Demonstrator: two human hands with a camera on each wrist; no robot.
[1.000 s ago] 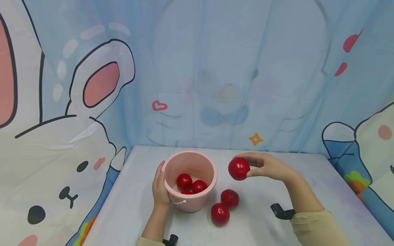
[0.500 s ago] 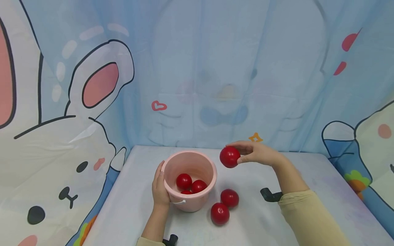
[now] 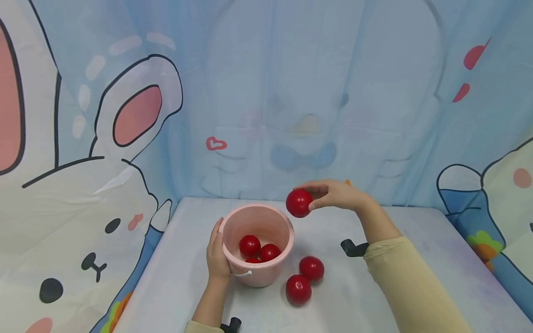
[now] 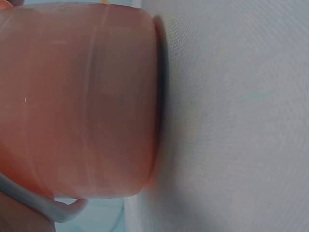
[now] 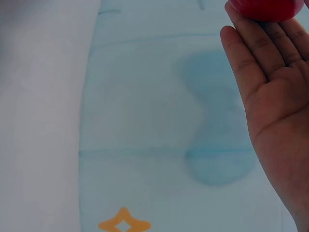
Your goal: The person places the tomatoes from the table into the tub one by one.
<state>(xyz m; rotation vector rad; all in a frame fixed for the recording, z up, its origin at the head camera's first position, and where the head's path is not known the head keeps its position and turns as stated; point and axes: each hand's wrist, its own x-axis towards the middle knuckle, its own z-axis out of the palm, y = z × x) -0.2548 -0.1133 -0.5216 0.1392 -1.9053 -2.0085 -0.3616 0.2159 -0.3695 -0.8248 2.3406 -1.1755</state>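
My right hand (image 3: 333,194) pinches a glossy red round fruit (image 3: 299,203) between fingers and thumb, raised just beyond the right rim of a pink bucket (image 3: 259,275). In the right wrist view its fingers (image 5: 260,46) lie against the fruit (image 5: 268,8), which is cut off at the top edge. The left hand (image 3: 218,259) holds the bucket's left side, fingers along the outside near the rim. Several similar fruits (image 3: 250,246) lie inside the bucket. The bucket wall (image 4: 87,106) and its white handle (image 4: 46,203) fill much of the left wrist view.
Two more red fruits (image 3: 311,268) (image 3: 298,290) sit on the white tabletop (image 3: 354,300), right of the bucket. Behind the table hangs a light blue curtain (image 3: 233,92) with cartoon rabbits. A black wrist mount (image 3: 354,248) sticks out from the right sleeve.
My right hand has carried its red fruit up and to the left, closer to the bucket. The left hand, the bucket and the fruits on the table have stayed put.
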